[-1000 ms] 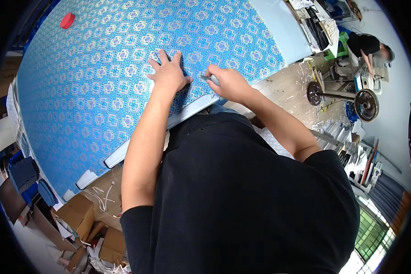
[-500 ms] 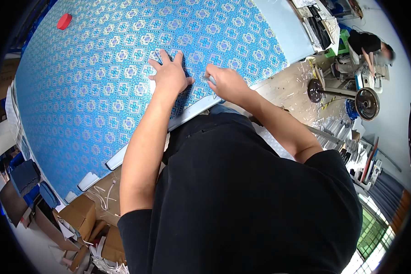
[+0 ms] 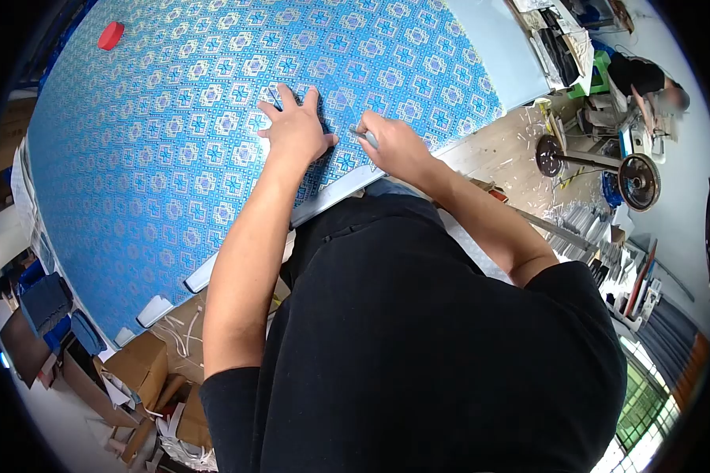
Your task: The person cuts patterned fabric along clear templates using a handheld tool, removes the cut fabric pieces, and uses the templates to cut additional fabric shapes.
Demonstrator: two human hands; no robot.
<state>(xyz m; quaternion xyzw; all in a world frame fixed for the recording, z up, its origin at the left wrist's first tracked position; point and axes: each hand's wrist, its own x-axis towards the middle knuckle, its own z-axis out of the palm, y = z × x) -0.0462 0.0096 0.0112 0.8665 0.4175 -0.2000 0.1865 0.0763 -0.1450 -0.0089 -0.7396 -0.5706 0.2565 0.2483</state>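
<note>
Sheet (image 3: 158, 142), blue and patterned, lay spread over the tabletop (image 3: 517, 75), with a pale bare strip of the surface showing at the far right. Material unclear: cloth or film, could not tell.

Left hand (image 3: 296, 132): palm down on the sheet, fingers fanned wide, thumb out toward the right hand, nothing seen in its grasp. Right hand (image 3: 396, 144): closed around a slim grey tool (image 3: 371, 139) near the tabletop's front edge, the tool's dark tip pointing toward the left hand. Whether the tip touched the sheet, and whether it was a blade or a marker, could not be made out.

Notes on technique (judgement): the left hand seemed to serve as anchor, the right as the working side. Good practice here called for even, downward pressure through the spread fingers, so that the sheet neither crept nor puckered under the tip. The left thumb lay nearest the tool; best to have it clear of the tip's line. A low, steady tool angle and light strokes looked preferable to force, with the repeating motifs as a guide for straightness.

Surroundings: red round object (image 3: 111, 35) on the sheet, well apart from both hands; second person (image 3: 637, 77) at far right.
</note>
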